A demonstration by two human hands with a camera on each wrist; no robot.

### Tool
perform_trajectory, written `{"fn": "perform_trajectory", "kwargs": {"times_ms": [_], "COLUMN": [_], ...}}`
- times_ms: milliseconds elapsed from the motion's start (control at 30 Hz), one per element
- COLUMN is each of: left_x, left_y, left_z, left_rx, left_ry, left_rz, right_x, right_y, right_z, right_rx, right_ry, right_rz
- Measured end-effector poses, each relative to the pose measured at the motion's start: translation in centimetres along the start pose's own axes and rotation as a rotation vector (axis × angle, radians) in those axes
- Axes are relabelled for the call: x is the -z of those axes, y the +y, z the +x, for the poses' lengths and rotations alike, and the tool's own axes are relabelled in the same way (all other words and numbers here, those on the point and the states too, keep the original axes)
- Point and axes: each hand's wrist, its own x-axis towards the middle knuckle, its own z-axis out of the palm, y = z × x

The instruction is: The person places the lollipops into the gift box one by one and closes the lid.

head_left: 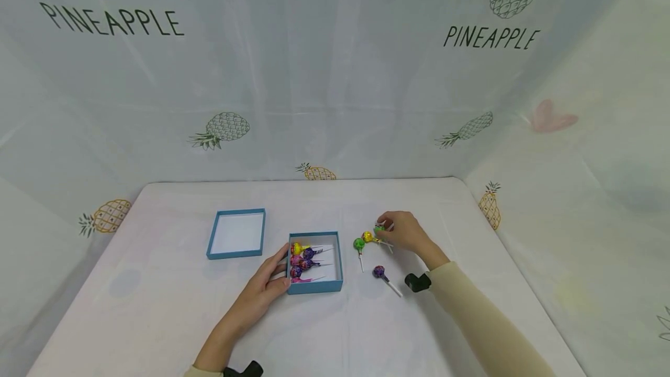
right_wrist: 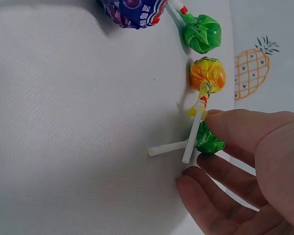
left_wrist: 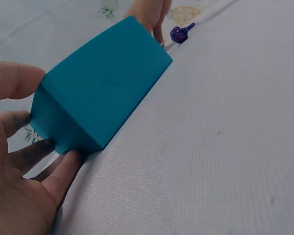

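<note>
While a blue lid (head_left: pixel 238 234) is set far left on the white table (head_left: pixel 162 319), the left wall of the blue box (head_left: pixel 314 288) is touched by the left hand (head_left: pixel 264 285), its fingers spread apart. Wrapped lollipops (head_left: pixel 307 263) are held inside. Farther right, one green lollipop (head_left: pixel 358 244) is left beside a yellow lollipop (head_left: pixel 368 237); a purple lollipop (head_left: pixel 379 272) is placed nearer. Another green lollipop (right_wrist: pixel 209 141), just right of the yellow, is pinched between thumb and finger by the right hand (head_left: pixel 405 231).
</note>
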Motion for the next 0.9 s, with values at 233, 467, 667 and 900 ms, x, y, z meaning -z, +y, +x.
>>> {"fn": "perform_trajectory", "kwargs": {"times_ms": [233, 467, 667, 900], "left_x": [-0.04, 0.0, 0.02, 0.14], "left_y": [0.02, -0.06, -0.19, -0.43], "left_z": [0.02, 0.05, 0.04, -0.01], "left_rx": [-0.004, -0.002, -0.006, -0.019], "left_ry": [0.004, 0.002, -0.001, 0.0], "left_rz": [0.005, 0.001, 0.002, 0.007], "right_x": [-0.15, -0.36, -0.3, 0.2], "right_y": [-0.17, -0.15, -0.19, -0.47], "right_z": [0.07, 0.11, 0.02, 0.11], "right_rx": [-0.022, -0.033, -0.034, -0.011], "right_ry": [-0.001, 0.002, 0.011, 0.033], "right_rz": [-0.01, -0.011, -0.003, 0.009]}}
